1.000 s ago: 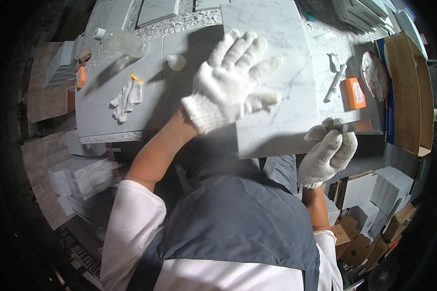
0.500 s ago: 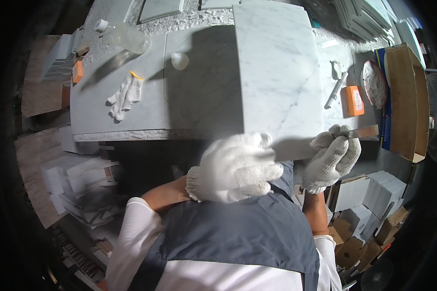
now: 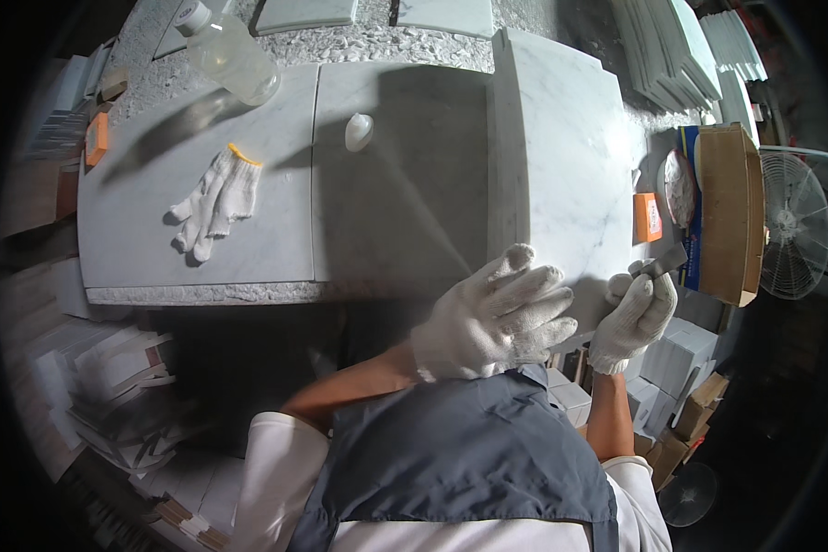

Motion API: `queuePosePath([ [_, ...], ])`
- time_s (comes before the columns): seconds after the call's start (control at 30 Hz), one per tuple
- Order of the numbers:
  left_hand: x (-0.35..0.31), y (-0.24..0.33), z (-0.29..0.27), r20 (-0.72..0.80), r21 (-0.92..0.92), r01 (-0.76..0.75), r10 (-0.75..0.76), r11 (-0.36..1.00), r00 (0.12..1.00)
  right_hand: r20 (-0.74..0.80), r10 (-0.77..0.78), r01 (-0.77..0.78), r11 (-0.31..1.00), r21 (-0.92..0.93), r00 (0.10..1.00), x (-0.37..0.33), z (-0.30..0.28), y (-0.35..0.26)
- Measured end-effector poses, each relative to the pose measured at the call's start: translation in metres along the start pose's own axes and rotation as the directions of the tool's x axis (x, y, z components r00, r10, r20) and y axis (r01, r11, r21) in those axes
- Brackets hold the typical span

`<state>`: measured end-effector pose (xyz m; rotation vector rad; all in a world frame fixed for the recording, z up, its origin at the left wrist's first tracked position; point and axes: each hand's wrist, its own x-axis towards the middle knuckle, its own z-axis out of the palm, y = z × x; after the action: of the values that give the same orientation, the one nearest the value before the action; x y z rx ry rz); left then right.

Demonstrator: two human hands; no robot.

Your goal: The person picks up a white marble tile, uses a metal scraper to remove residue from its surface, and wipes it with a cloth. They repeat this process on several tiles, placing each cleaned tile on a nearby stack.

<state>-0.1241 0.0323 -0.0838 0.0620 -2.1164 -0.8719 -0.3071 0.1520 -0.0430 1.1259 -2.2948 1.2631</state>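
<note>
A pale marble slab (image 3: pixel 570 147) with grey veins stands before me, its thick left side showing. At its near left corner is my left hand (image 3: pixel 501 317), in a white knit glove, fingers spread and holding nothing; whether it touches the slab I cannot tell. My right hand (image 3: pixel 635 322), gloved alike, is closed around a flat, scraper-like metal blade (image 3: pixel 666 261) by the slab's near right corner. The blade points up to the right; its grip is hidden in my fingers. Left of the slab, a small white translucent bottle (image 3: pixel 359 132) stands on a shaded marble panel (image 3: pixel 405 202).
A spare white glove (image 3: pixel 219 202) and a clear bottle of cloudy liquid (image 3: pixel 234 61) rest on the left panel (image 3: pixel 276 175). Beyond the slab's right edge are an orange box (image 3: pixel 648 217), a round dish (image 3: pixel 677 189), an open cardboard carton (image 3: pixel 732 216) and a fan (image 3: pixel 791 225).
The view has shifted. The slab's left side face now shows, and a grey bar to its right is hidden. My left hand has moved right with its fingers spread; my right still grips the blade.
</note>
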Motion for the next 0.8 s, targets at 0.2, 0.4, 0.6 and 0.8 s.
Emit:
queuePosePath([
  [0.2,0.002,-0.009,0.004,-0.11,-0.094,-0.056,0.046,0.994,0.993,0.016,0.093,-0.092,0.993,-0.072,0.996,0.0,0.002,-0.011],
  [0.4,0.003,-0.016,0.005,-0.141,-0.061,-0.104,0.095,0.993,0.985,0.042,0.193,-0.19,0.979,-0.071,0.98,0.001,0.001,-0.01],
  [0.6,0.002,-0.018,0.008,-0.091,-0.117,-0.053,0.042,0.992,0.995,0.021,0.144,-0.142,0.986,-0.086,0.989,0.002,0.006,-0.017],
  [0.8,-0.001,-0.014,0.005,-0.073,-0.152,-0.019,0.008,0.988,0.997,0.049,0.107,-0.104,0.993,-0.057,0.993,0.002,0.003,-0.015],
])
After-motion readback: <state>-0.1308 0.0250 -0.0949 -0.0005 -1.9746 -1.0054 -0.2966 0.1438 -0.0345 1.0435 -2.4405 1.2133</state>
